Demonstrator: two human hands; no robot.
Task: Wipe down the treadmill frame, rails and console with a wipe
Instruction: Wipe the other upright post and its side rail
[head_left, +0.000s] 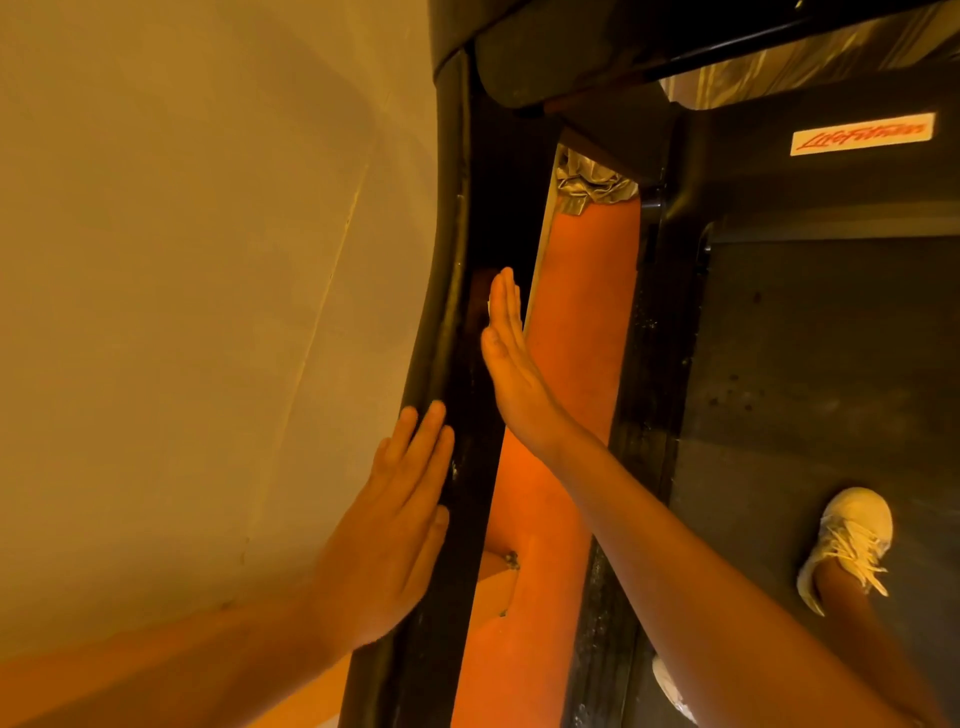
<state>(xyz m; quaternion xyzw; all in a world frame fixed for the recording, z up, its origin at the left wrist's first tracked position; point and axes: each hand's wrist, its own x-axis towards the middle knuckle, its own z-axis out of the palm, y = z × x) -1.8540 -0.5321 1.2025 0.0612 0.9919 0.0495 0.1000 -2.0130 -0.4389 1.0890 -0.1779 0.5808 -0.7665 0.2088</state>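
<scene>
A black treadmill upright (457, 291) runs from the top centre down to the bottom of the head view. My left hand (389, 525) lies flat with straight fingers against its outer left face. My right hand (511, 358) is flat and straight-fingered against the inner face of the upright, higher up. A sliver of white wipe (489, 307) shows just behind the right hand's fingers, pressed between palm and frame. The treadmill deck (810, 374) and its side rail (649, 395) lie to the right, below the console's underside (571, 47).
A pale wall (197, 260) fills the left. Orange floor (576, 322) shows between upright and deck, with crumpled plastic sheeting (592, 182) at its far end. My white shoe (847, 545) stands on the belt. A logo sticker (862, 133) sits on the motor cover.
</scene>
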